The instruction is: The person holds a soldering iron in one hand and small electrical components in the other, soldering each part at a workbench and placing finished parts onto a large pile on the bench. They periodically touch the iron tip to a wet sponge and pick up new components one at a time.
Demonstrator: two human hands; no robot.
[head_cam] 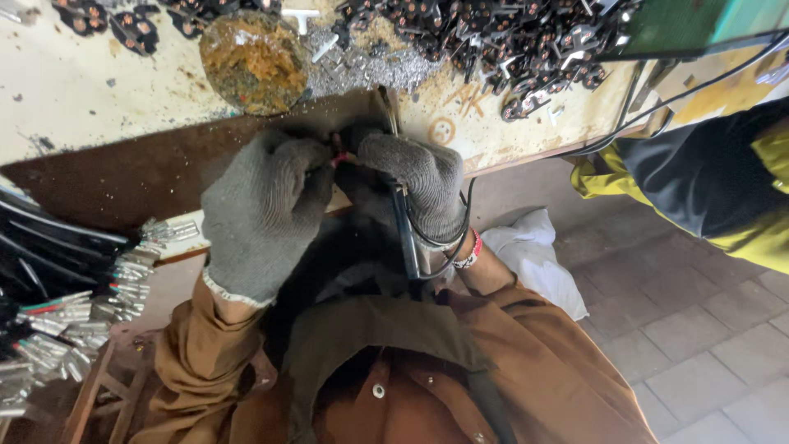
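1. The wire (341,159) sits just above the centre of the frame, at the edge of the worktop (74,99); only a short red-pink bit shows between the two gloves.
2. It looks thin, light and bendy, so it likely gives under any sideways push. A hold close to the exposed end would keep it steady. Thick knit gloves probably dull the feel, so a small piece like this could slip.
3. The left hand (261,215) is curled into a loose fist, back of the glove up, fingers (316,168) pinched shut on the wire from the left.
4. The right hand (417,182) comes in from the right, wrist bent down. Its fingers close round a dark tool (404,234) with black cable looping past the wrist, and its tip meets the wire.
5. Both forearms rise from the lower frame in brown sleeves, elbows tucked near the body.
6. Farther out: a rusty round disc (253,62) at upper centre, a heap of dark plug parts (493,37) along the top, and bundled cables with metal terminals (74,316) at the left.
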